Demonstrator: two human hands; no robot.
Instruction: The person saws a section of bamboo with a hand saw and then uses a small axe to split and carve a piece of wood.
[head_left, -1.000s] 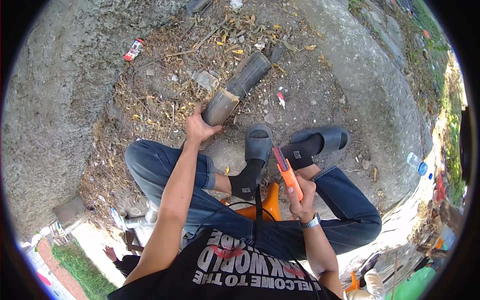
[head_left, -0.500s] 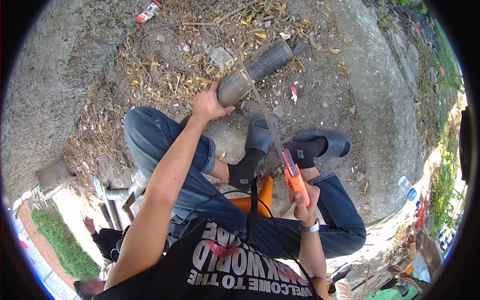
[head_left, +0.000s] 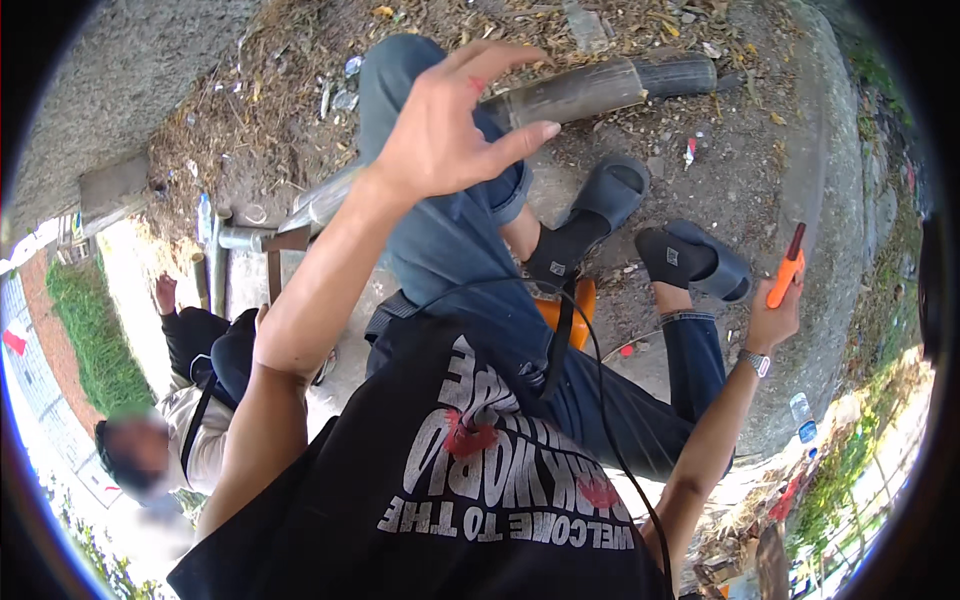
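My left hand [head_left: 440,140] is raised above my left knee, fingers spread, with nothing in it. Just beyond its fingertips lies a thick bamboo pole [head_left: 575,95] on the ground, its far section darker; the near end is hidden behind my hand and knee. Out to the right, my right hand [head_left: 776,318] is wrapped round the orange handle of a handsaw [head_left: 787,279]. The saw stands well apart from the bamboo and points away from me. Its thin blade is hard to make out against the grey concrete behind.
A concrete ledge [head_left: 790,150] runs along the right, a rough wall [head_left: 120,90] on the left. My sandalled feet are on the dirt below the bamboo. Another person [head_left: 200,400] sits at the left near cut poles [head_left: 245,239]. A plastic bottle [head_left: 803,415] lies at the right.
My left hand has let go of the bamboo and lifted toward me. My right hand has swung the saw off the bamboo, out to the right. The view has shifted left.
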